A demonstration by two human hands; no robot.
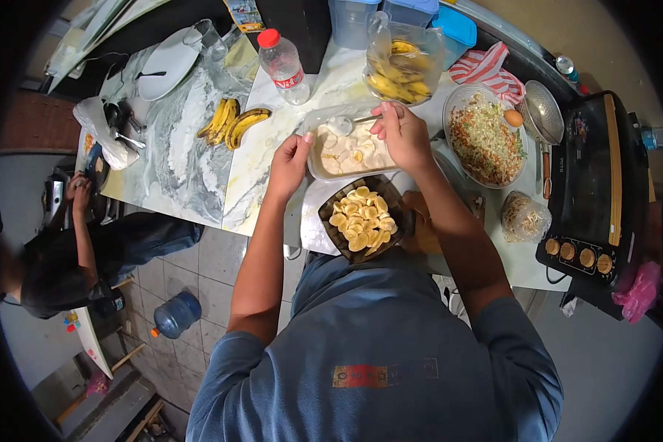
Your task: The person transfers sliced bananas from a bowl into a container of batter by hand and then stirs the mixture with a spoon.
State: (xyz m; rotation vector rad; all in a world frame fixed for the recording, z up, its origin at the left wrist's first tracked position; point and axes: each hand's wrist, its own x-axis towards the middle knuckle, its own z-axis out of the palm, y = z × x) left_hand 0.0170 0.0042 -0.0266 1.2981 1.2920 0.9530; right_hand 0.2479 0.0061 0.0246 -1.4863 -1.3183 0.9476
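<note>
My left hand (291, 163) is closed on the left rim of a clear plastic container (339, 178). Pale, creamy batter (357, 151) fills it, with a few round slices lying in it. In my right hand (405, 136) I grip the handle of a spoon (340, 125), its round bowl over the back left of the batter. Nearer to my body, a dark bowl (334, 237) is heaped with banana slices (362, 219). Whole bananas (232, 124) with dark spots lie on the counter left of the container.
A red-capped bottle (283, 70) and a clear container of bananas (404, 70) stand behind. To the right are a large bowl of chopped vegetables (486, 140) with an egg, a strainer (544, 110) and a toaster oven (586, 184). Another person (59, 250) is at the left.
</note>
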